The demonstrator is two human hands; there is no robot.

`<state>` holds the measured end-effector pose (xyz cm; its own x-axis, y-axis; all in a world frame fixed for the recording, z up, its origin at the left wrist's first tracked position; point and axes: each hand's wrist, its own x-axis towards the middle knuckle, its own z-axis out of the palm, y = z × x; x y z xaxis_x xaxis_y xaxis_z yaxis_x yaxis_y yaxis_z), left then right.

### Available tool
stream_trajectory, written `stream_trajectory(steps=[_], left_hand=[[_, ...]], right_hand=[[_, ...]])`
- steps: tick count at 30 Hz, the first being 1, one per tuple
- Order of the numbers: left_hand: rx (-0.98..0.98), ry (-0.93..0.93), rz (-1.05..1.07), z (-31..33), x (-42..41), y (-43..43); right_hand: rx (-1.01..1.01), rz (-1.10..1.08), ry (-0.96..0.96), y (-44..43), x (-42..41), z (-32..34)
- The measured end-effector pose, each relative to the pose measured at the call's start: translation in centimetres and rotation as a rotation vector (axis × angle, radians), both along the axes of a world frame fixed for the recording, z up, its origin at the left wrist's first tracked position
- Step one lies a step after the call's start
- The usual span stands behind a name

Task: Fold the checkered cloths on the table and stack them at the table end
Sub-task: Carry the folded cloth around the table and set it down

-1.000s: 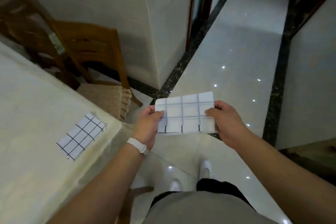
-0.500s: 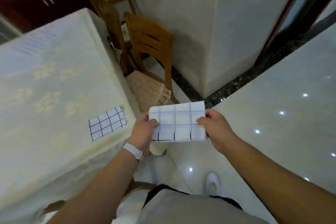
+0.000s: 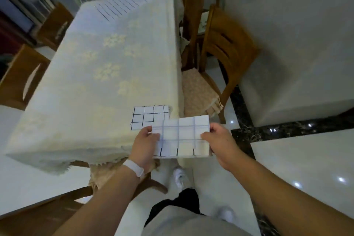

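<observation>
Checkered cloth, folded (image 3: 182, 136): white with a dark grid, held in the air between both hands, just off the near right corner of the table (image 3: 92, 86). Flat, roughly level, long side left to right. Its far left corner overlaps, in this view, the near right corner of a second folded checkered cloth (image 3: 147, 117); cannot tell whether the two touch.

Head view, only view.

Left hand (image 3: 144, 147): pinched on the held cloth's left edge, thumb on top, fingers hidden underneath. White band (image 3: 134, 167) on that wrist.

Right hand (image 3: 220, 143): pinched on the cloth's right edge, thumb on top pointing inward, fingers hidden under the fabric.

Second folded cloth lies flat on the tabletop at the near right corner, close to both table edges. Same white fabric, dark grid lines.

Table covered with a pale tablecloth (image 3: 57, 140) with faint floral pattern, hanging over the near edge, hem frayed. At the table's far end, a patch with dark parallel lines (image 3: 122, 6); blurred, cannot tell what it is.

Wooden chair (image 3: 222, 48) to the right of the table, beige cushioned seat (image 3: 199, 90) tucked against the table's side. More wooden chairs on the left side (image 3: 21, 76) and at the near end, partly under the overhang.

Floor glossy pale tile with a dark marbled border strip (image 3: 287, 128). Person's grey shorts and white shoes (image 3: 179, 176) visible at bottom.
</observation>
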<state>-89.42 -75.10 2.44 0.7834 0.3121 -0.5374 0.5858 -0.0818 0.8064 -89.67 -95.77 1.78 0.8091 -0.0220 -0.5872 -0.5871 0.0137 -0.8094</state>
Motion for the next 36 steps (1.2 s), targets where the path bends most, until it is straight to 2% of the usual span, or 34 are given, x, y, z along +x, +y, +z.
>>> stream_trajectory(steps=[6, 12, 19, 23, 28, 36], left_hand=[[-0.032, 0.033, 0.021, -2.7, 5.6, 5.2], [-0.036, 0.040, -0.006, -4.8, 10.9, 10.4], [-0.015, 0.061, -0.019, -6.9, 13.6, 13.9], [0.019, 0.090, -0.041, -7.8, 14.1, 15.1], [0.088, 0.130, -0.052, -9.0, 15.2, 15.5], [0.290, 0.223, -0.196, -10.7, 15.1, 14.6]], right_hand=[[-0.056, 0.043, 0.074, 4.9, 6.3, -1.4], [-0.193, 0.122, 0.113, 9.4, 12.1, -3.0], [-0.306, 0.240, 0.162, 13.1, 15.0, -5.3], [-0.388, 0.331, 0.159, 14.0, 16.0, -6.1], [-0.365, 0.362, 0.159, 14.5, 17.4, -7.7], [-0.559, 0.630, 0.103, 13.7, 19.0, -9.8]])
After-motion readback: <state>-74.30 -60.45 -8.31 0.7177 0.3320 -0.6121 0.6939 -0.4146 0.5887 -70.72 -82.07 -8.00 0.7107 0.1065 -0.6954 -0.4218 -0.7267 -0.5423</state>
